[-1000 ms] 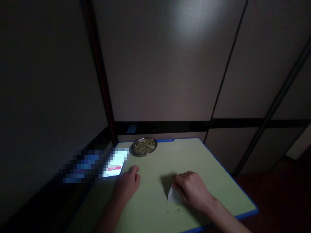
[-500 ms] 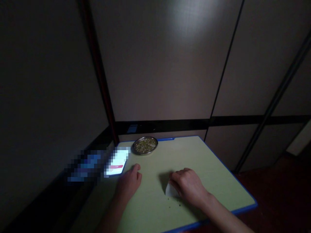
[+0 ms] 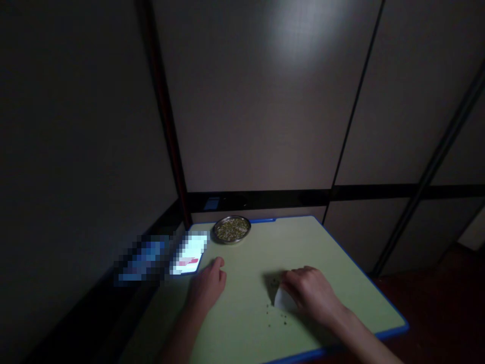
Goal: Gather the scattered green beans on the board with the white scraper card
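My right hand (image 3: 312,293) is closed on a small white piece that looks like paper or tissue (image 3: 283,299), low over the table. Its fingertips are mostly hidden behind the hand. Several small dark bits, perhaps seeds or beans (image 3: 285,322), lie scattered on the tabletop just left of and below it. My left hand (image 3: 209,283) rests on the left of the table, fingers loosely bent, with thumb and forefinger a little apart and nothing seen between them. Beyond it stands a round metal dish (image 3: 214,237) with a layer of small greenish and pale bits.
The pale green table (image 3: 299,242) has a blue edge and stands against a panelled wall or cabinet (image 3: 253,111). A lit phone-like screen (image 3: 189,255), partly blurred, lies at the table's left. Light is dim.
The camera view has shifted slightly. My right hand stays low with the white piece, and more dark bits show on the table beside it. My left hand rests in about the same place.
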`<state>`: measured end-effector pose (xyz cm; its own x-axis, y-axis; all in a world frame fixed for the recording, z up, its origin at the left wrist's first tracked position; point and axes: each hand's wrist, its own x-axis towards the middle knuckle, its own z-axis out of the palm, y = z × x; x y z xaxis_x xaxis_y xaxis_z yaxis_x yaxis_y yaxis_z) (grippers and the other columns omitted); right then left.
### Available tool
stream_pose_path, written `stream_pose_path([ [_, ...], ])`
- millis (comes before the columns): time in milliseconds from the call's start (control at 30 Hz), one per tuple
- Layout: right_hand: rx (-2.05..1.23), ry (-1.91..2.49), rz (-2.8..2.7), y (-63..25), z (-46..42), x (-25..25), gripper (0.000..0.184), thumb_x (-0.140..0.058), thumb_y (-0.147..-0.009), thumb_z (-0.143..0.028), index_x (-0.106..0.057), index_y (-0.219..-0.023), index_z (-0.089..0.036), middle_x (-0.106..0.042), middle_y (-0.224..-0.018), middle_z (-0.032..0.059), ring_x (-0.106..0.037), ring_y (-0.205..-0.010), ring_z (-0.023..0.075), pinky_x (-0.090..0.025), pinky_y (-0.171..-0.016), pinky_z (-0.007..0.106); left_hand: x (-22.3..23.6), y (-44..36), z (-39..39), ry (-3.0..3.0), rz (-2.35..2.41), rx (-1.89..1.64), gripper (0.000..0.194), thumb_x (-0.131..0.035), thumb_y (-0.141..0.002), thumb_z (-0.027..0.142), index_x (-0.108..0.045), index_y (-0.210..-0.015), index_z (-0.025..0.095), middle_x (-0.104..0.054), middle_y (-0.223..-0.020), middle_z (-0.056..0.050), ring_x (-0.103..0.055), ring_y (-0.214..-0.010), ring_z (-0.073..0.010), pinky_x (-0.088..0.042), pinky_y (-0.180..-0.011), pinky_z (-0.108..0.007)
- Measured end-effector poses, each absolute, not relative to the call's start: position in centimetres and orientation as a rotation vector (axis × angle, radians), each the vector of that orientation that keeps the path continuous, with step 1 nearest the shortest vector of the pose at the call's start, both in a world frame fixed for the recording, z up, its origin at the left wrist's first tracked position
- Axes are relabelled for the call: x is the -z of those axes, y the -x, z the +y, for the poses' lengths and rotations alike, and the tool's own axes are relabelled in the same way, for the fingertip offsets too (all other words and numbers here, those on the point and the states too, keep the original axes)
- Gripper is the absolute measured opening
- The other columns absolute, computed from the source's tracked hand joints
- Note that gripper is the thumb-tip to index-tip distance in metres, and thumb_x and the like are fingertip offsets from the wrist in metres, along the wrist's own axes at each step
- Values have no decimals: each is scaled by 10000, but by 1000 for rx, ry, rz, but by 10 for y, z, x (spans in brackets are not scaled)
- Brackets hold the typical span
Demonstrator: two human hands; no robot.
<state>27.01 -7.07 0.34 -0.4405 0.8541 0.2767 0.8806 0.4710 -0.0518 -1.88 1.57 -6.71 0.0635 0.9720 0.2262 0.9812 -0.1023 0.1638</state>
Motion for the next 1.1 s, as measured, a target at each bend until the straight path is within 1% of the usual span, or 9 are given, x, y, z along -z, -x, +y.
stream_pose_path([
  [133,142,1568,-2385,-282,-77,1,202,-423,-939,-287,-602,-861,-233,-686,-762,3,-606,-714,163,-291,-642,274,66,19,14,2283,-2053,438,206,-377,-864,204,-490,-1031,243,-690,-908,-26,-639,-793,-174,-329,-604,-261],
  [300,147,1524,-2421,-283,-83,2,163,-450,-919,-246,-597,-849,-231,-681,-756,-3,-598,-718,162,-282,-649,281,64,18,15,2275,-2092,418,203,-384,-869,216,-489,-1042,240,-693,-928,-23,-642,-810,-163,-351,-627,-253],
  [400,178,1521,-2414,-283,-86,4,163,-453,-918,-256,-588,-831,-230,-676,-754,-6,-587,-698,162,-271,-648,292,65,18,15,2278,-2096,426,201,-388,-870,212,-484,-1045,241,-694,-936,-21,-643,-816,-153,-349,-634,-248],
  [733,196,1473,-2419,-284,-92,9,134,-472,-909,-245,-559,-809,-228,-659,-736,-16,-566,-680,153,-249,-656,300,76,21,20,2262,-2062,462,182,-385,-860,215,-482,-1011,246,-696,-872,-13,-643,-743,-163,-317,-596,-258],
  [1100,177,1414,-2412,-277,-91,10,136,-476,-909,-233,-553,-797,-225,-656,-732,-15,-553,-666,149,-245,-655,296,71,19,17,2263,-2083,455,190,-389,-863,201,-490,-1018,243,-697,-914,-19,-642,-795,-154,-342,-631,-246],
])
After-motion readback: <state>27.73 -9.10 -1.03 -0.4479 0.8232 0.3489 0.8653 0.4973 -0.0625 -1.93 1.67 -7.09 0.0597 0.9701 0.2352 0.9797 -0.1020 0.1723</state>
